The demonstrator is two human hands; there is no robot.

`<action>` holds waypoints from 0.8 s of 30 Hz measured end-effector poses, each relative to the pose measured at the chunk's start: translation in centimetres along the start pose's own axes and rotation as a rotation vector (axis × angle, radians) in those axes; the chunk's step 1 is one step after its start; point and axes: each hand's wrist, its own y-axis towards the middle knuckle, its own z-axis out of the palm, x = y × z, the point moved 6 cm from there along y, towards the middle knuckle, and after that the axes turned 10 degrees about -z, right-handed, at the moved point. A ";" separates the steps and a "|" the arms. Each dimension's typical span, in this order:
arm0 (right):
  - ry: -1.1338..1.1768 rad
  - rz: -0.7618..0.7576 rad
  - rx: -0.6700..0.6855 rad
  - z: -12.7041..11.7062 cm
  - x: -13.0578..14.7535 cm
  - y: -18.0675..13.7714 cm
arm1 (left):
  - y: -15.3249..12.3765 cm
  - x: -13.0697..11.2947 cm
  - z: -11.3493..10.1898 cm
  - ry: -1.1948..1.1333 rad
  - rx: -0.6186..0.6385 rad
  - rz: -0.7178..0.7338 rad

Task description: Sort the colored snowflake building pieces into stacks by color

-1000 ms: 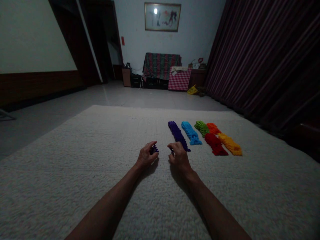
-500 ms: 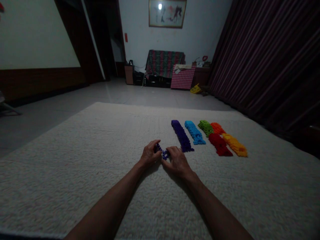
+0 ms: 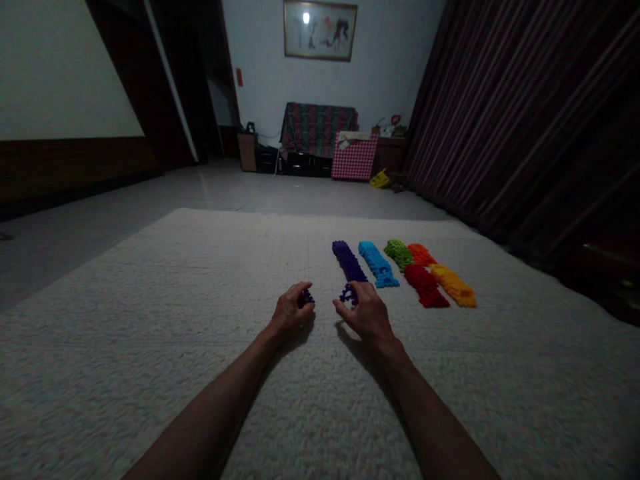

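My left hand (image 3: 291, 308) pinches a small dark-purple toothed piece (image 3: 307, 297) between thumb and fingers, just above the pale mat. In my right hand (image 3: 369, 312), thumb and fingers close round another purple toothed piece (image 3: 348, 294), which looks open in the middle. A gap separates the two pieces. Right behind my right hand lies a long purple strip (image 3: 349, 259) of similar knobbly pieces, its near end partly hidden by the fingers. Beside it is a light-blue strip (image 3: 379, 265). The exact kind of the pieces is too dark and small to tell.
Farther right on the mat (image 3: 210, 267) lie green (image 3: 399, 255), orange (image 3: 421, 254), red (image 3: 424, 285) and yellow (image 3: 453, 285) knobbly groups. Dark curtains (image 3: 475, 120) hang along the right. Low furniture under a patterned cloth (image 3: 320, 130) stands by the far wall.
My hands have drawn apart, each with a purple piece; half a second ago they were together. The view has turned slightly to the right.
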 end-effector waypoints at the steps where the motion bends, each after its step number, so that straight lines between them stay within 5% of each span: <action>1: -0.023 0.035 -0.027 -0.5 -0.9 0.0 | 0.0 0.1 0.0 0.000 0.003 0.000; 6: -0.158 0.165 -0.013 -0.9 -3.7 -0.9 | 0.1 0.3 0.2 -0.016 0.004 -0.005; 17: -0.192 0.218 -0.100 -0.6 -3.6 -1.1 | 0.0 0.1 0.0 0.004 0.020 -0.028; 24: 0.164 0.012 -0.180 -0.3 -1.1 -0.4 | -0.3 -0.2 0.5 -0.124 0.075 -0.019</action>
